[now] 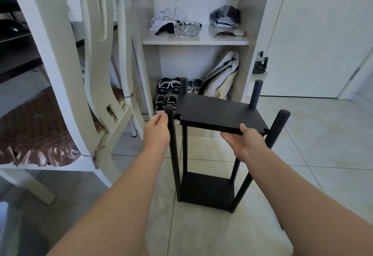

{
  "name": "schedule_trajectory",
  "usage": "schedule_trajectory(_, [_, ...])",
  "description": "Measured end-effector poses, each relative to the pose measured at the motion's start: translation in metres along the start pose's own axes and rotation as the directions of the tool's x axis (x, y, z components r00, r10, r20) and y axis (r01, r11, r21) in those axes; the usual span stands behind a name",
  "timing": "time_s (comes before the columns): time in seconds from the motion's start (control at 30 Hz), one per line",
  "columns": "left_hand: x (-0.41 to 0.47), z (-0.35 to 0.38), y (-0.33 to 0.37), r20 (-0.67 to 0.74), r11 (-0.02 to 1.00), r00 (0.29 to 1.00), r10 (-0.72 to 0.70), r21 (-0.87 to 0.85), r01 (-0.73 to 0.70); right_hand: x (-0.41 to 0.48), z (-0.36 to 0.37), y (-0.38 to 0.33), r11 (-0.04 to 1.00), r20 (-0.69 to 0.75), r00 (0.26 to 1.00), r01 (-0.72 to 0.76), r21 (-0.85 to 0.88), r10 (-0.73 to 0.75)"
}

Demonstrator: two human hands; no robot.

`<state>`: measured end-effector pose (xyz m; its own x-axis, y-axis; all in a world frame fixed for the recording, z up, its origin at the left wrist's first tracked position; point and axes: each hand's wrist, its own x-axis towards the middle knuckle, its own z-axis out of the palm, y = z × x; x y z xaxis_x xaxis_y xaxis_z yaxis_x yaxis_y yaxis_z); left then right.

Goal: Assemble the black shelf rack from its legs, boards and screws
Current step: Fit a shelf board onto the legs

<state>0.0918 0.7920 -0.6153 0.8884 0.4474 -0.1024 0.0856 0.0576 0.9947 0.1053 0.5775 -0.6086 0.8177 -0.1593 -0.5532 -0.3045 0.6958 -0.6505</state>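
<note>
Black shelf rack (207,193) upright on the tiled floor (282,164), a hand on each near side.
The left hand (158,129) grips the near-left leg (173,154) close to its top. The right hand (245,141) pinches the near edge of the upper board (214,112), thumb on top, fingers beneath. A white chair (96,94) stands left, and an open cabinet (195,41) with shoes (167,88) lies beyond.

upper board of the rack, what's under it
Beneath the upper board the lower board sits near the floor between the legs, with open space between. The right hand pinches its near edge, fingers underneath. Its underside and any screws there are hidden.
</note>
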Motion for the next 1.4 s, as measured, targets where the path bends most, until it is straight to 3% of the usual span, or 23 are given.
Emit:
schedule_trajectory(0.3, [-0.003, 0.000, -0.001, 0.031, 1.000, 0.999, -0.014, 0.010, 0.013, 0.002, 0.001, -0.002, 0.998, -0.019, 1.000, 0.019, 0.064, -0.018])
schedule_trajectory(0.53, [0.021, -0.007, 0.013, 0.088, 0.962, 0.958, -0.272, 0.018, 0.271, 0.001, 0.001, -0.003, 0.998, -0.019, 0.999, 0.030, 0.057, -0.029])
schedule_trajectory(0.7, [0.036, 0.004, 0.011, 0.100, 0.940, 0.935, -0.340, 0.015, 0.340, -0.002, -0.002, -0.001, 0.998, -0.013, 0.999, 0.039, 0.054, -0.038])
schedule_trajectory(0.87, [0.039, 0.015, -0.001, 0.105, 0.941, 0.939, -0.327, -0.054, 0.334, -0.007, -0.006, -0.006, 0.996, -0.024, 0.997, 0.077, 0.034, -0.076])
schedule_trajectory(1.17, [0.023, 0.035, -0.005, -0.043, 0.942, 0.948, -0.316, -0.136, 0.308, -0.014, -0.010, -0.004, 0.993, -0.082, 0.992, 0.104, 0.061, -0.099])
schedule_trajectory(1.4, [0.019, 0.016, -0.008, 0.122, 0.984, 0.978, -0.168, -0.042, 0.174, -0.016, -0.013, -0.012, 0.994, -0.089, 0.991, 0.105, 0.042, -0.101])
